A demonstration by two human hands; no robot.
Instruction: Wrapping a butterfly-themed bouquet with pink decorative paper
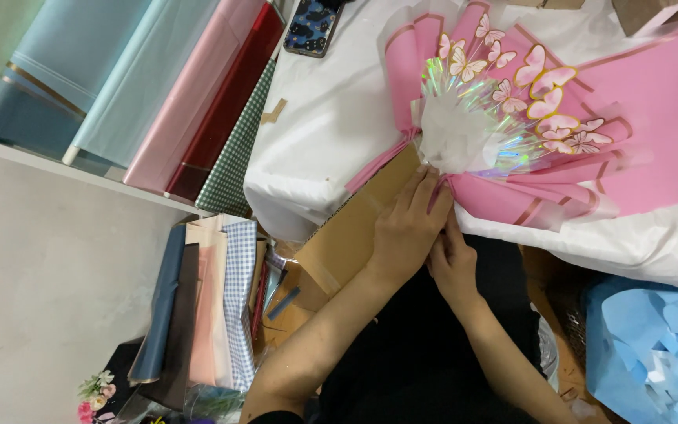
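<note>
left hand (408, 228) fingers pinch bouquet neck (437, 182) | right hand (453, 263) fingers close just below | keep pink wrap (653, 118) gathered tight above your fingers

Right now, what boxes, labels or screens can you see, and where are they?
Phone: top of the white table, dark case with pale shapes; screen not visible.
Cardboard box: brown, taped, under the left hand, at the table edge.
Brown package corner: top right, mostly cut off.
No labels or signs show.

place: florist craft workshop | evidence: wrapping paper rolls (158, 86), paper butterfly bouquet (512, 118), paper sheets (205, 306)
</note>
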